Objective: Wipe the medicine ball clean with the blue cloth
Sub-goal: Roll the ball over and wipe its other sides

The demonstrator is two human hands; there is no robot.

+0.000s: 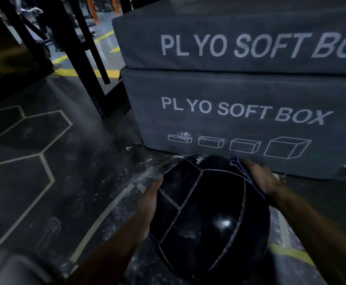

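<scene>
A large black medicine ball (207, 212) with pale stitched seams fills the lower middle of the head view. My left hand (150, 199) lies flat against its left side, fingers fairly straight. My right hand (260, 177) presses on the ball's upper right. Under that palm sits the blue cloth (241, 168); only its frayed edge and loose threads show at the fingertips and along the hand's inner side. Whitish smears mark the ball's top and lower front.
Two stacked grey soft boxes (240, 95) labelled PLYO SOFT BOX stand just behind the ball. Black rack legs (86, 58) rise at the upper left. The dark gym floor (44, 161) has pale hexagon lines, yellow stripes and white dust.
</scene>
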